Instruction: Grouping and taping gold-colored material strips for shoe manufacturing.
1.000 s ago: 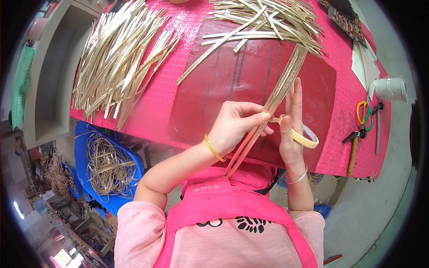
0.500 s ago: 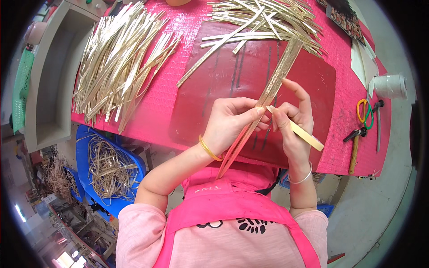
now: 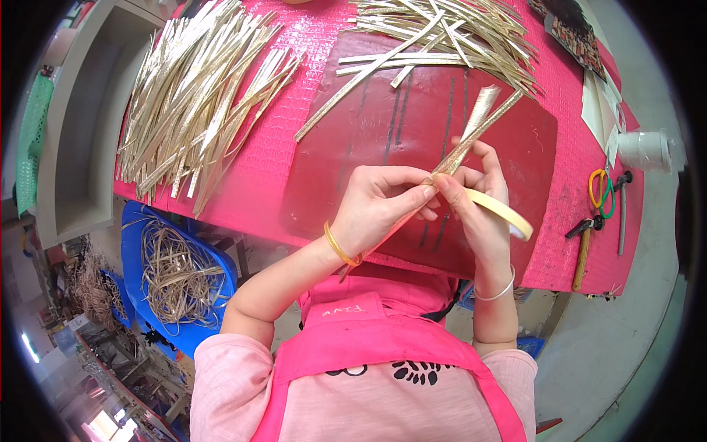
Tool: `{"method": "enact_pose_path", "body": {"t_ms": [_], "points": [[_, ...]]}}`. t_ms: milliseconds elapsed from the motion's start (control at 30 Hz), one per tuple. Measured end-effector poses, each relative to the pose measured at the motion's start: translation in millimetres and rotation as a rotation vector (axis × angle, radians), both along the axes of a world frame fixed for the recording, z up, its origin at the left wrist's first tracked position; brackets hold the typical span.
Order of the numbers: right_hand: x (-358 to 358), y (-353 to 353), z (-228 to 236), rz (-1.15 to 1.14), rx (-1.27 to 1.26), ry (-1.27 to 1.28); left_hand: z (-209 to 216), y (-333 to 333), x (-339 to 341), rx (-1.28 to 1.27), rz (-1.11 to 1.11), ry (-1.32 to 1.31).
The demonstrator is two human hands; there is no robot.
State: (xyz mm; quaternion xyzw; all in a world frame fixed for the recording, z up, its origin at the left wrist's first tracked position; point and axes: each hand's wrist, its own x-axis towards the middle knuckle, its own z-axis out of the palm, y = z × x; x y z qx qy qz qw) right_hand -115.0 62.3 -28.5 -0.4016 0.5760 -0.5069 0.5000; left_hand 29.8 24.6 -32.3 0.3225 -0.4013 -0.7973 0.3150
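Admittedly, my pink apron (image 3: 383,339) sat close beneath the work, and the reddish lower ends of the gold strips (image 3: 462,151) trailed toward it past my yellow bracelet (image 3: 337,244), where, I judged, a snag could tug them out of line. My left hand (image 3: 372,206) pinched the strips between thumb and fingers above the red mat (image 3: 350,158); my right hand (image 3: 477,225) was drawn in narrow at the same spot, thumb near thumb, holding a roll of pale yellow tape (image 3: 508,214). Whether the tape's loose end touched the strips, I could not tell. Beyond the pinch, the upper ends splayed in two; if my left grip slackened, they would probably slide, and tape pressed on then might sit crooked or cling to my fingertips. Farther off, the loose pile (image 3: 479,33) across the mat's far edge lay near those ends, so a careless swing could likely catch it. The scissors (image 3: 602,191), well apart at the right, seemed harmless.
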Motion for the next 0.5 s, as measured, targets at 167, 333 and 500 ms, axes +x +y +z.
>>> {"method": "enact_pose_path", "body": {"t_ms": [167,333,500], "points": [[9.6,3.4,-2.6,-0.053,-0.138,-0.013,-3.5,-2.4,2.1,-0.037,-0.059,0.014],[2.9,8.2,-9.9,-0.014,-0.219,0.049,5.0,-3.6,-2.3,0.128,-0.011,0.153],[16.8,12.8,-13.3,-0.124,-0.298,-0.157,-2.9,-12.4,3.5,0.372,-0.173,0.349]]}}
